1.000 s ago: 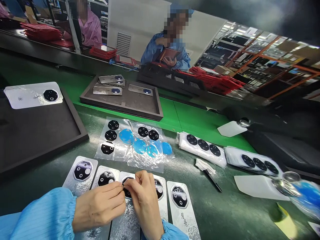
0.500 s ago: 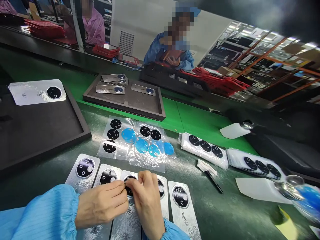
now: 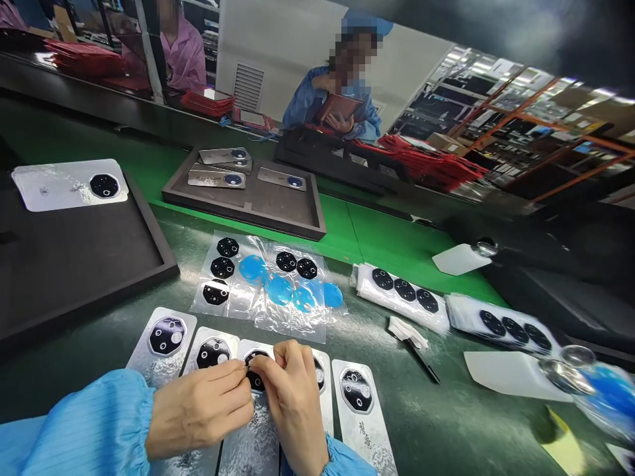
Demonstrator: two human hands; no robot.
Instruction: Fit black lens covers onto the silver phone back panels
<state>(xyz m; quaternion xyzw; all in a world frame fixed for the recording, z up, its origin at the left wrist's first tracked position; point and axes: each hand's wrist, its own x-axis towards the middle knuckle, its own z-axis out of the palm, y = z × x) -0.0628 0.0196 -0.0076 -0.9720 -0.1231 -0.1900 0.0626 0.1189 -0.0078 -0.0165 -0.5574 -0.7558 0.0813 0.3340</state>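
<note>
A tray (image 3: 149,258) with one silver cover (image 3: 59,186) sits far left, and five covers lie side by side at the near edge, likely lined up so each lens ring can be fitted in turn. Over the middle cover (image 3: 248,436), the left hand (image 3: 198,410) and right hand (image 3: 295,396) meet fingertip to fingertip, both pinching the black lens ring (image 3: 254,377) on its top end, wrists low and fingers curled in. Film sheets (image 3: 268,284) of spare rings lie just beyond, within reach, and a pen (image 3: 421,360) to the right.

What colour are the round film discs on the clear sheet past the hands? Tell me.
Bright blue. The film discs lie on the clear sheet among black octagonal pieces, seen best in the head view.
</note>
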